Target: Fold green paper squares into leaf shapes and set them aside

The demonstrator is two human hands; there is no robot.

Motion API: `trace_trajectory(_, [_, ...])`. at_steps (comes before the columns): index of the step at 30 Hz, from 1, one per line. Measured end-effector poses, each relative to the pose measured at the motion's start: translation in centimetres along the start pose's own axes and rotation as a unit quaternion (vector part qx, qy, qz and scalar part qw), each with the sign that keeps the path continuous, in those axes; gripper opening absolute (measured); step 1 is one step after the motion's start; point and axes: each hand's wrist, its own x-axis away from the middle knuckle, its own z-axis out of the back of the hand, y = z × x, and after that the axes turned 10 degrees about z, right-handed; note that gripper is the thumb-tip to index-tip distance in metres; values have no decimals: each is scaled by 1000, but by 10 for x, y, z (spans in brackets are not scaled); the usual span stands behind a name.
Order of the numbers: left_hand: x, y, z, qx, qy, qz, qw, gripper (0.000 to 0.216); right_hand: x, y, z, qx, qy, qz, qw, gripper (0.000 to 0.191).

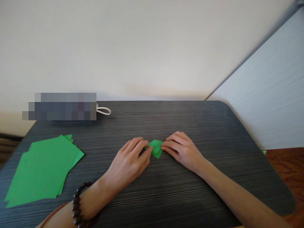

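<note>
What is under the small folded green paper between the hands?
The dark streaked tabletop shows around the folded green paper; the patch directly beneath is covered, so anything hidden there cannot be seen.

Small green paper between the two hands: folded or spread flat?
Folded. The small green paper shows overlapping layers, with edges crossing its face, between the left hand and right hand.

Dark streaked table (190, 120) against a pale wall (142, 47), reddish wood floor (289, 167) beside.
</note>
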Motion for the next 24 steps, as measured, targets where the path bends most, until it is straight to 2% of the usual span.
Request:
trace_trajectory(8, [1,-3,0,-5,18,-14,1000,20,-6,-5,2,-47,-8,-66,997,15])
trace_trajectory(11, [0,-2,1,5,9,-15,1000,19,-7,-5,3,-51,-18,-62,997,14])
trace_trajectory(17, [-1,1,1,2,10,29,1000,14,-8,-3,4,-74,-23,-62,995,15])
trace_trajectory(24, [-3,-1,-2,66,5,112,991,13,-11,-10,5,-84,-34,-113,989,14])
